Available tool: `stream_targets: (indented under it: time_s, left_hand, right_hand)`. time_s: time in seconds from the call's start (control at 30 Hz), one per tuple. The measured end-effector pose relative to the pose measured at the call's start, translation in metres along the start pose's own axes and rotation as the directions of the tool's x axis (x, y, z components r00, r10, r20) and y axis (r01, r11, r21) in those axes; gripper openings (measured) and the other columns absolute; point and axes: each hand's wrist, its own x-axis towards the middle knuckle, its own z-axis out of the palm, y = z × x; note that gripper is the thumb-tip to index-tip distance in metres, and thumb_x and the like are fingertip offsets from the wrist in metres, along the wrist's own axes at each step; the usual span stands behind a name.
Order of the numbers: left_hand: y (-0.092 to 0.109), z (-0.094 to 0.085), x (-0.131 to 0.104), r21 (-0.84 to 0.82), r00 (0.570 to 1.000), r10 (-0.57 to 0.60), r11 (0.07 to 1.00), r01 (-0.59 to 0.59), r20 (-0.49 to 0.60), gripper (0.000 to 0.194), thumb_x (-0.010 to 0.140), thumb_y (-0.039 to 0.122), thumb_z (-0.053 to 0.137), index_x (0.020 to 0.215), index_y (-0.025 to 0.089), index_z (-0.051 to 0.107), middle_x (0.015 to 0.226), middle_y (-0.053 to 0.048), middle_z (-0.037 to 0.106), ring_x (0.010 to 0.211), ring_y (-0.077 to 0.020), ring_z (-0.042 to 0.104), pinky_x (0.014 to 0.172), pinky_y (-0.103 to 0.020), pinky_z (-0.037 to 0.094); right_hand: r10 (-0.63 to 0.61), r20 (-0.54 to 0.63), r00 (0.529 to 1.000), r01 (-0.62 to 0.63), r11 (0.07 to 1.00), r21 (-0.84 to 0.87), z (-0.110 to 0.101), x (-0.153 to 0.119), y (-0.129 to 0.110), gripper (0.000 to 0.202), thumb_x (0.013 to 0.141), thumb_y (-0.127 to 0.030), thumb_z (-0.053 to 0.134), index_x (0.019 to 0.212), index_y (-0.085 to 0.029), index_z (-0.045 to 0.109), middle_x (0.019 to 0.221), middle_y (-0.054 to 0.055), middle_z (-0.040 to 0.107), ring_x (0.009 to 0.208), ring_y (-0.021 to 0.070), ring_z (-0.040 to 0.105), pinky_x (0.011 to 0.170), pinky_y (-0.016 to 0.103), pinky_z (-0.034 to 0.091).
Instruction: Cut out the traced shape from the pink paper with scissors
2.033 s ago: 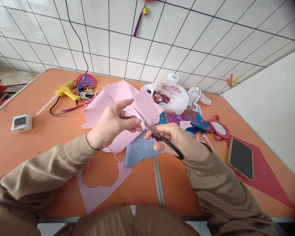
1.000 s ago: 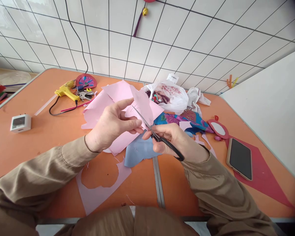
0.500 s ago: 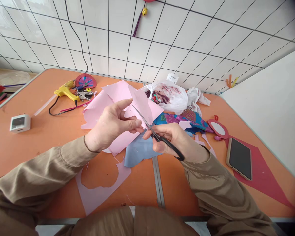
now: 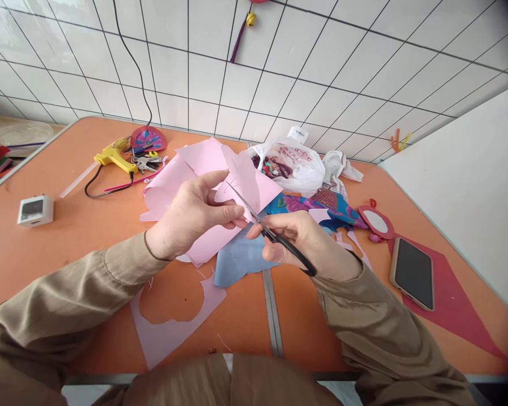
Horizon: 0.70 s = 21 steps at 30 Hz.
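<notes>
Between its thumb and fingers my left hand pinches a pink sheet piece with lines drawn on it. Black-handled scissors are in my right hand, their blades pointing up and left across the front of that piece. The two hands are close together, above a light blue sheet. Behind my left hand lie larger pink sheets. A pink offcut with a rounded cut-out rests nearer the table's front edge.
At the left are a yellow glue gun, keys and a white charger. A plastic bag and patterned fabric lie behind. A phone rests on a red sheet at the right.
</notes>
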Motion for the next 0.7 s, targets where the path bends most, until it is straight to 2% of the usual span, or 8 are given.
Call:
stream_targets:
  time_s: [0.17,0.27,0.5,0.7]
  left_hand:
    - [-0.0007,0.0,0.0003,-0.021,1.0,-0.016,1.0,0.016,-0.009,0.083,0.073,0.012,0.077,0.145,-0.002,0.039,0.061,0.001,0.073,0.061,-0.0156,0.072,0.059,-0.023,0.06]
    - [-0.0011,-0.0005,0.0,-0.027,1.0,-0.027,0.999,0.027,-0.006,0.083,0.073,0.014,0.079,0.144,0.0,0.04,0.061,0.001,0.072,0.062,-0.0152,0.072,0.06,-0.023,0.06]
    - [0.001,-0.0005,-0.0009,-0.029,0.999,-0.04,0.999,0.039,-0.007,0.062,0.071,0.016,0.082,0.126,0.006,0.055,0.06,0.001,0.07,0.064,-0.0185,0.074,0.061,-0.026,0.059]
    - [0.0011,0.0011,-0.0009,-0.024,1.0,-0.014,1.0,0.014,-0.005,0.044,0.069,0.02,0.084,0.102,0.012,0.057,0.06,-0.002,0.073,0.064,-0.0207,0.075,0.062,-0.028,0.059]
  right_hand:
    - [-0.014,-0.006,1.0,0.014,1.0,-0.004,0.0003,0.0004,0.0004,0.055,0.064,-0.062,0.083,0.08,-0.013,0.066,0.06,-0.005,0.044,0.054,0.0077,0.035,0.049,0.024,0.031]
    - [-0.002,-0.005,1.0,0.002,1.0,0.002,0.0,-0.0003,-0.0001,0.053,0.064,-0.06,0.084,0.08,-0.013,0.066,0.059,-0.006,0.042,0.053,0.0074,0.033,0.048,0.024,0.029]
    - [0.019,-0.015,1.0,-0.019,1.0,0.003,0.0001,0.0006,0.0012,0.055,0.062,-0.06,0.085,0.082,-0.013,0.067,0.058,-0.006,0.041,0.053,0.0072,0.031,0.048,0.024,0.029]
    - [-0.009,-0.019,1.0,0.009,1.0,-0.014,0.001,-0.0002,0.0009,0.052,0.065,-0.059,0.084,0.083,-0.012,0.068,0.058,-0.007,0.04,0.053,0.0074,0.031,0.048,0.024,0.029]
